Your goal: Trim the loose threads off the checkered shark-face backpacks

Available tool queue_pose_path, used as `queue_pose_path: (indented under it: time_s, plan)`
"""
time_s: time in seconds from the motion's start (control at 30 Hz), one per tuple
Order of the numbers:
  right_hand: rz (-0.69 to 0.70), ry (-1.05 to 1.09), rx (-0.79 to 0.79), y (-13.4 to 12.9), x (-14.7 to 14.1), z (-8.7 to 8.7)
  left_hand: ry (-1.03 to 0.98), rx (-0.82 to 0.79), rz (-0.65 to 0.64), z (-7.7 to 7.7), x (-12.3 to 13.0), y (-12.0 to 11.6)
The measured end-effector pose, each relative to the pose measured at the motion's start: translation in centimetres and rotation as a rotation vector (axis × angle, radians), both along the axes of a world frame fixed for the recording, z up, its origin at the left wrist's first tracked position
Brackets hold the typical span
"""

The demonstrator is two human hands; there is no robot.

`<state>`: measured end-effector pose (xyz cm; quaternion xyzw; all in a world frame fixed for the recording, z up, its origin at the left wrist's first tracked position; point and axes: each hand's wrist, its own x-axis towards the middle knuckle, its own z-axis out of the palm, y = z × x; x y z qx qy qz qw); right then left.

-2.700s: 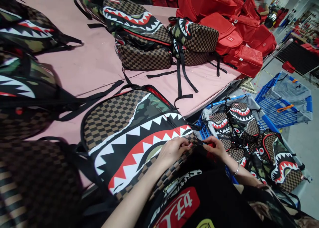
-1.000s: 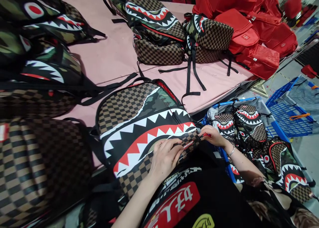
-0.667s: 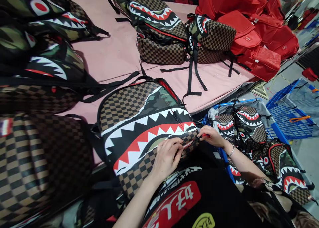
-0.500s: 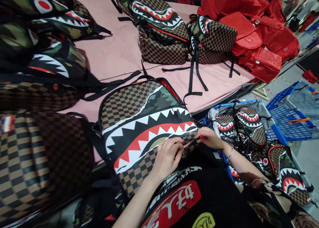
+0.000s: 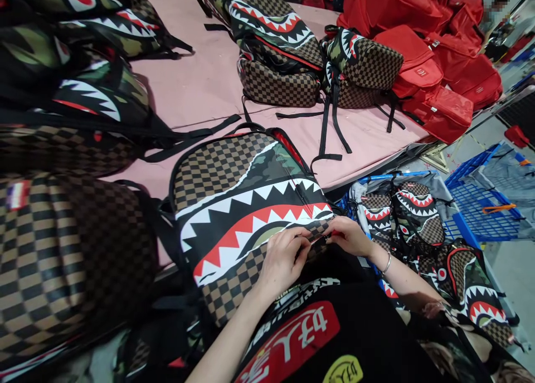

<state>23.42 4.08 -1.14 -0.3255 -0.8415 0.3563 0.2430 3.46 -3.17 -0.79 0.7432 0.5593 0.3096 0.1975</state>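
Observation:
A brown checkered backpack (image 5: 225, 165) with a shark-mouth print lies at the near edge of the table, against my body. My left hand (image 5: 286, 255) rests on its lower right edge, with thumb and fingers pinched on the backpack's edge. Just right of it, my right hand (image 5: 346, 235) pinches at the same edge near the corner; what lies between those fingertips is too small to name. The two hands are close together but apart. Red lining shows at the partly open top side of the backpack.
More checkered and camouflage backpacks are piled at the left (image 5: 100, 93) and stand at the back of the pink table (image 5: 175, 87). Red bags (image 5: 409, 54) lie at the back right. A blue crate (image 5: 463, 224) with backpacks stands at the right. A person (image 5: 497, 20) is far off.
My right hand has moved slightly left, closer to my left hand, and the red bit seen at its fingers is now hidden. The view has shifted a little.

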Motion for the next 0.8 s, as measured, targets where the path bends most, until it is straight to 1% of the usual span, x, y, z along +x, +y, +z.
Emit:
queue_pose_path:
  time_s: [0.1, 0.17, 0.2, 0.27, 0.33, 0.37, 0.47, 0.57, 0.7, 0.8]
  plan:
    - [-0.028, -0.031, 0.023, -0.6, -0.3, 0.3, -0.028, -0.004, 0.019, -0.2, 0.0, 0.0]
    - [-0.07, -0.038, 0.028, -1.1, -0.3, 0.4, -0.058, -0.018, 0.051, -0.4, -0.1, 0.1]
    - [-0.108, -0.04, 0.015, -1.5, -0.3, 0.5, -0.078, -0.028, 0.065, -0.5, -0.1, 0.1]
    - [-0.234, -0.066, -0.036, -2.6, 0.0, 0.6, -0.118, -0.055, 0.079, -0.7, -0.1, 0.2]
    - [-0.366, -0.125, -0.096, -3.8, 0.3, 0.7, -0.156, -0.075, 0.083, -1.0, -0.1, 0.2]
    - [-0.405, -0.157, -0.118, -4.5, 0.4, 0.7, -0.172, -0.081, 0.085, -1.1, -0.1, 0.3]
    - [-0.426, -0.211, -0.13, -6.2, 0.1, 1.1, -0.205, -0.098, 0.097, -1.4, 0.0, 0.3]
    - [-0.452, -0.295, -0.082, -7.2, -0.8, 1.7, -0.218, -0.115, 0.112, -1.4, 0.1, 0.3]
    - [-0.476, -0.521, -0.041, -7.5, -2.3, 2.7, -0.207, -0.08, 0.121, -1.0, 0.4, 0.2]
    - [-0.461, -0.693, -0.038, -7.4, -3.4, 3.7, -0.182, -0.045, 0.141, -0.7, 0.6, -0.1]
